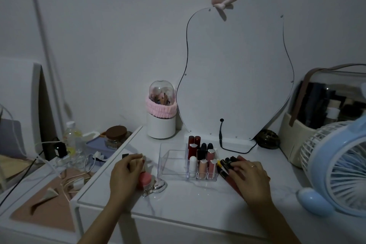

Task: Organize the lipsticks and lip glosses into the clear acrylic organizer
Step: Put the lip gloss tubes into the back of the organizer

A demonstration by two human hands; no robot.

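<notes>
Now my left hand pinches a small dark tube near the surface's left edge | right hand lies flat, fingers straight, on loose lipsticks just beside the organizer.

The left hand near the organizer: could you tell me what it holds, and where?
The left hand pinches a small dark-capped tube by its lower body; the fingers hide what kind it is.

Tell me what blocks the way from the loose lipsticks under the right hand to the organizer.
Nothing visible does. The loose lipsticks lie against the right side of the organizer, under the right hand. Its slots hold upright tubes; the large left compartment looks empty.
</notes>
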